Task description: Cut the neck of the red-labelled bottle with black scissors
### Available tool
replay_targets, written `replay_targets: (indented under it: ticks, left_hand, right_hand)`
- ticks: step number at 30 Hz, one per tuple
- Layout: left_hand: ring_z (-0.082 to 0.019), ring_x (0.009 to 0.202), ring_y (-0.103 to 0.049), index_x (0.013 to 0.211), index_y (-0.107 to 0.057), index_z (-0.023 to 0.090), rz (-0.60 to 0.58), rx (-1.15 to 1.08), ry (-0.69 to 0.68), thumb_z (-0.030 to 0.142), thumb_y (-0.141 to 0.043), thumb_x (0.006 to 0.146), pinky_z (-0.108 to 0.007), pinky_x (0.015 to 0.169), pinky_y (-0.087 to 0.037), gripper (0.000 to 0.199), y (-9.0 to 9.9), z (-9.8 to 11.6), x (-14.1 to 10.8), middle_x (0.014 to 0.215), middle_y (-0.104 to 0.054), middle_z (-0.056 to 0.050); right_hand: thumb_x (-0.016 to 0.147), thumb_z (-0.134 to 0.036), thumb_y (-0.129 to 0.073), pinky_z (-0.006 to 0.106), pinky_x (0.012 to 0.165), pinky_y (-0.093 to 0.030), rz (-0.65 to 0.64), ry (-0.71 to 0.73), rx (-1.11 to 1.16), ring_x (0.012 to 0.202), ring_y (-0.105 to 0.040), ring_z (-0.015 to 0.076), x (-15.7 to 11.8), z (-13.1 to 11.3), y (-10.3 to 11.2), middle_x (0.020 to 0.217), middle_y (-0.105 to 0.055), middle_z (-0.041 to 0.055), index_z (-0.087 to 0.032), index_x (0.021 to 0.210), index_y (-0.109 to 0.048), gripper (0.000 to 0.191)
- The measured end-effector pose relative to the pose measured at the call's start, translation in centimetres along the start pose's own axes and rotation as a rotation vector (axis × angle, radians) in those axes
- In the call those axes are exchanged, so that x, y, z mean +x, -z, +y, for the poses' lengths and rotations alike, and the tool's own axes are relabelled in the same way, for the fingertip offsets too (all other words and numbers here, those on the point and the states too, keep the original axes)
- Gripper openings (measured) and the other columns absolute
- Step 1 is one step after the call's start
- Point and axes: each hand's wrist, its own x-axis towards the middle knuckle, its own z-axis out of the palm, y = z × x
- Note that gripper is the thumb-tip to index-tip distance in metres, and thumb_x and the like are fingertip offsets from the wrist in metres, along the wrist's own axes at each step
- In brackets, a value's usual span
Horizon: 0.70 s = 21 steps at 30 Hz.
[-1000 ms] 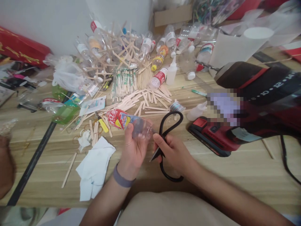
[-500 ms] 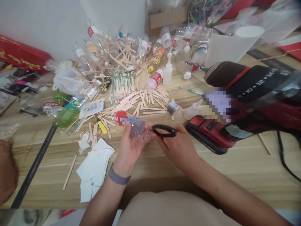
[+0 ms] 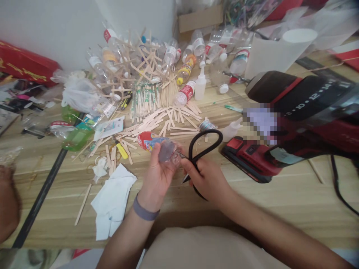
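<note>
My left hand [image 3: 157, 175] is wrapped round a clear plastic bottle [image 3: 168, 151] with a red and blue label, its end turned toward my right hand. My right hand [image 3: 209, 177] grips black-handled scissors [image 3: 206, 131] whose blades are spread. One blade reaches to the end of the bottle; whether it has gone inside I cannot tell. The other blade points down and left, below the bottle. Just beyond my hands lie a spool of wire or thread [image 3: 208, 126] and a small white squeeze bottle [image 3: 231, 130] on its side.
A red and black cordless drill [image 3: 291, 93] with a bit stands close on the right. Behind are wooden sticks [image 3: 151, 119] and several plastic bottles [image 3: 198, 45]. White paper [image 3: 114, 198] and a yellow cutter [image 3: 121, 150] lie left. Another person's hand [image 3: 8, 201] is at the left edge.
The scissors have opened and their handles spread apart, one blade now below the bottle. My left hand has shifted slightly right with the bottle.
</note>
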Motion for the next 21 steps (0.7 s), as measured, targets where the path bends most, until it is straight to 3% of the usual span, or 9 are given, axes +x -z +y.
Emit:
replay_targets:
  ticks: [5, 7, 9, 13, 16, 18, 21]
  left_hand:
    - [-0.014, 0.077, -0.067, 0.088, -0.069, 0.017, -0.079, 0.019, -0.057, 0.037, -0.046, 0.096, -0.023, 0.069, -0.054, 0.031, 0.9, -0.7, 0.2, 0.085, -0.072, -0.004]
    - [-0.015, 0.077, -0.067, 0.086, -0.069, 0.018, -0.121, 0.012, -0.07, 0.039, -0.055, 0.092, -0.024, 0.074, -0.055, 0.026, 1.1, -0.8, 0.1, 0.083, -0.072, -0.003]
    - [-0.015, 0.074, -0.067, 0.082, -0.069, 0.018, -0.139, 0.005, -0.054, 0.038, -0.062, 0.087, -0.026, 0.074, -0.055, 0.021, 1.1, -0.7, 0.0, 0.08, -0.072, -0.003]
    - [-0.016, 0.072, -0.068, 0.083, -0.069, 0.018, -0.083, 0.005, 0.024, 0.024, -0.058, 0.087, -0.025, 0.066, -0.055, 0.013, 1.0, 0.1, 0.0, 0.08, -0.073, -0.003]
    - [-0.016, 0.072, -0.068, 0.083, -0.069, 0.016, -0.032, 0.037, 0.027, 0.024, -0.052, 0.091, -0.025, 0.065, -0.055, 0.021, 0.6, 0.7, 0.0, 0.079, -0.073, -0.005]
    - [-0.016, 0.071, -0.068, 0.082, -0.069, 0.015, -0.01, 0.061, 0.024, 0.028, -0.049, 0.094, -0.025, 0.064, -0.055, 0.027, 0.4, 0.9, -0.1, 0.079, -0.073, -0.005]
    - [-0.015, 0.071, -0.067, 0.08, -0.067, 0.015, 0.025, 0.073, 0.041, 0.028, -0.047, 0.097, -0.026, 0.065, -0.055, 0.029, 0.3, 1.1, -0.2, 0.077, -0.071, -0.004]
  right_hand:
    - [0.087, -0.065, -0.046, 0.022, 0.041, -0.036, -0.201, -0.343, 0.568, 0.037, -0.049, 0.01, -0.2, -0.9, -0.1, 0.049, -0.054, -0.0023, -0.019, 0.063, -0.054, 0.052]
    - [0.082, -0.07, -0.048, 0.021, 0.04, -0.035, -0.264, -0.399, 0.724, 0.036, -0.046, 0.0083, -0.2, -1.0, 0.2, 0.053, -0.057, -0.0016, -0.019, 0.063, -0.053, 0.055]
    - [0.083, -0.07, -0.048, 0.021, 0.039, -0.034, -0.287, -0.375, 0.707, 0.036, -0.046, 0.0082, 0.0, -1.0, 0.6, 0.055, -0.058, -0.0008, -0.019, 0.063, -0.053, 0.055]
    - [0.096, -0.051, -0.041, 0.025, 0.048, -0.039, -0.12, -0.081, 0.117, 0.046, -0.056, 0.014, 0.2, -0.2, 0.9, 0.056, -0.06, 0.0021, -0.018, 0.066, -0.058, 0.047]
    - [0.101, -0.037, -0.039, 0.032, 0.063, -0.042, 0.055, 0.237, -0.37, 0.069, -0.065, 0.0224, 0.1, 0.5, 0.5, 0.078, -0.072, 0.0104, -0.014, 0.091, -0.068, 0.038]
    - [0.102, -0.032, -0.04, 0.033, 0.067, -0.04, 0.116, 0.364, -0.564, 0.077, -0.066, 0.0234, 0.0, 0.8, 0.2, 0.092, -0.074, 0.0128, -0.013, 0.106, -0.068, 0.034]
    - [0.101, -0.026, -0.044, 0.033, 0.065, -0.034, 0.178, 0.451, -0.751, 0.066, -0.062, 0.019, -0.1, 1.0, 0.3, 0.082, -0.073, 0.008, -0.015, 0.098, -0.07, 0.029]
